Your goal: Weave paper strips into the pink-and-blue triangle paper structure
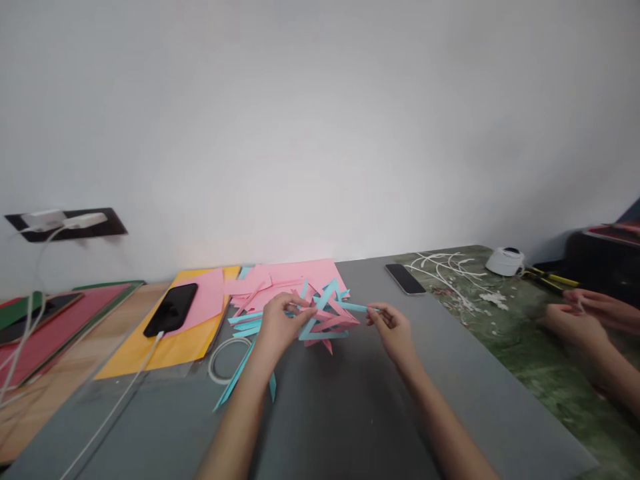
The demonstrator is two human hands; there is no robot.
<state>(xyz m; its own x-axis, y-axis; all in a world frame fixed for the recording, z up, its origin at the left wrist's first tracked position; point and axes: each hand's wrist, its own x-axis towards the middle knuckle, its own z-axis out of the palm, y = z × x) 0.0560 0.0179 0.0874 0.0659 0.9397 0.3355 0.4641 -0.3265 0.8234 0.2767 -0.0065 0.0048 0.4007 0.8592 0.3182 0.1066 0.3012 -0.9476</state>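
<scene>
An open, star-like model of folded pink and blue paper strips [330, 317] is held a little above the grey table, its strips crossing in triangles. My left hand [285, 320] grips its left side, fingers closed on a pink part. At the model's right, my right hand [393, 328] pinches the end of a blue paper strip [355, 307] that reaches into the model. Whether that strip is fastened to the rest cannot be made out. Loose blue folded strips [233, 380] lie left of my left forearm, partly hidden by it.
Pink paper sheets [320, 270], a yellow sheet [135, 357], a tape roll [213, 367] and a charging phone [173, 310] lie to the left. Another phone [405, 279] lies at the back right. A co-worker's hands [580, 323] are over the green surface [545, 360] with white cords [445, 267].
</scene>
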